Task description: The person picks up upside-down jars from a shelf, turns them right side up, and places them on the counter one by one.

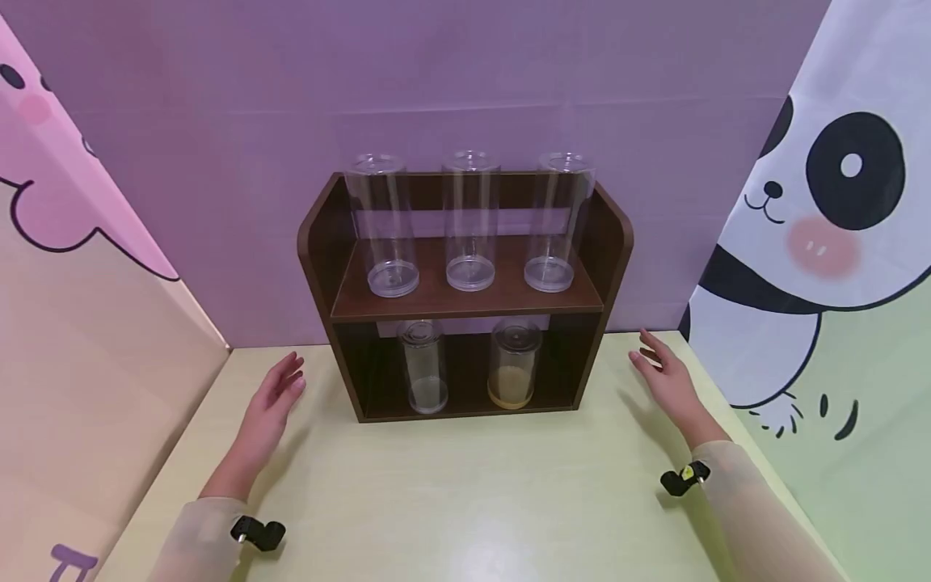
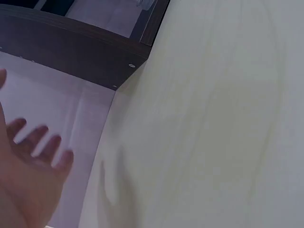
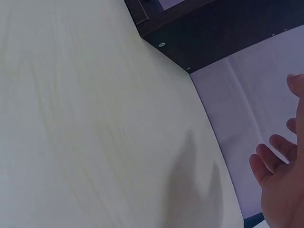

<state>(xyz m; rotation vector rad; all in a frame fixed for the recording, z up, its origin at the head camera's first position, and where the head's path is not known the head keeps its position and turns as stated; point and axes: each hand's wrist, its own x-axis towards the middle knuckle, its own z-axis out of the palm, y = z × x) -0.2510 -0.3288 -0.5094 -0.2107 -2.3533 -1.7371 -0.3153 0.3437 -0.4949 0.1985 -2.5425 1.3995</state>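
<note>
A dark brown two-tier shelf (image 1: pixel 465 305) stands on the table against the purple backdrop. On its upper board are three tall clear cylinders: a left cylinder (image 1: pixel 385 226), a middle cylinder (image 1: pixel 471 218) and a right cylinder (image 1: pixel 560 226). Below them stand two shorter clear jars with lids; the left jar (image 1: pixel 424 368) looks colourless, and the right jar (image 1: pixel 515 364) has a yellowish lower part. My left hand (image 1: pixel 265 412) hovers over the table left of the shelf, fingers loosely bent and holding nothing. To the shelf's right, my right hand (image 1: pixel 671 388) is likewise raised, relaxed and without any object.
The pale wood-look table (image 1: pixel 451 493) spreads in front of the shelf. A purple cloth backdrop (image 1: pixel 218 162) hangs behind. A panda-printed panel (image 1: pixel 836 242) borders the right side, and a pink cartoon panel (image 1: pixel 80 323) the left.
</note>
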